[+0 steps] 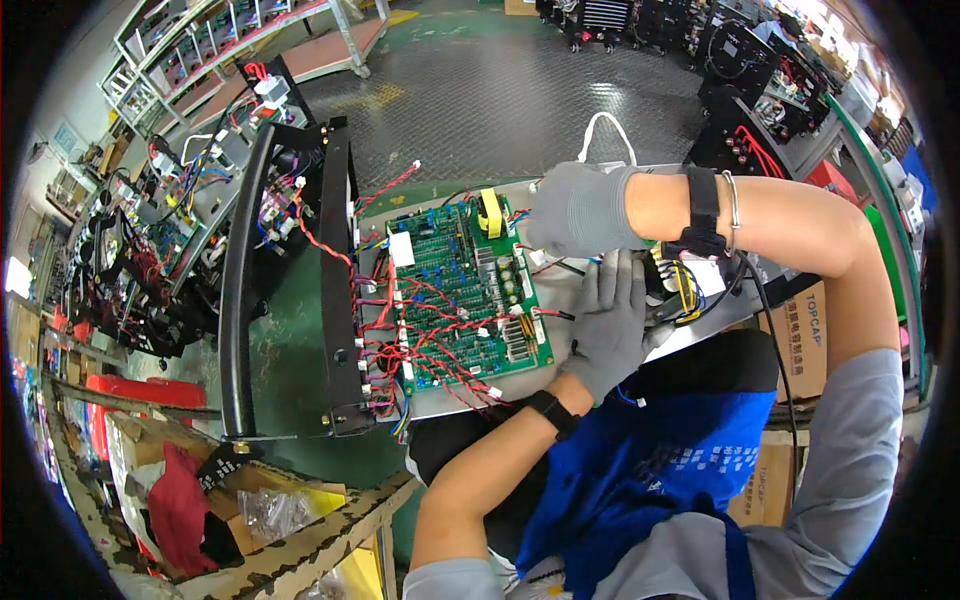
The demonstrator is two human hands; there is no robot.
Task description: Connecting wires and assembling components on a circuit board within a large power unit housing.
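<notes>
Both my hands wear grey gloves over a metal chassis plate (440, 402). My left hand (610, 325) lies nearly flat with its fingers stretched out, just right of a green circuit board (450, 285). Just beyond it, my right hand (585, 210) is curled, its back showing; its fingertips and anything in them are hidden. The board carries a yellow-wrapped transformer (490, 213) and red wires with white connectors. Close to the right of my hands sit yellow and black wires (688, 290). A white cable loop (607, 120) rises behind my right hand.
A black panel with a long handle (247, 290) stands along the chassis's left side. Farther left are more wired units (190, 190). A worn box (290, 560) with bags and red cloth sits at lower left. Cardboard boxes (800, 340) and a black cable (778, 350) lie at right.
</notes>
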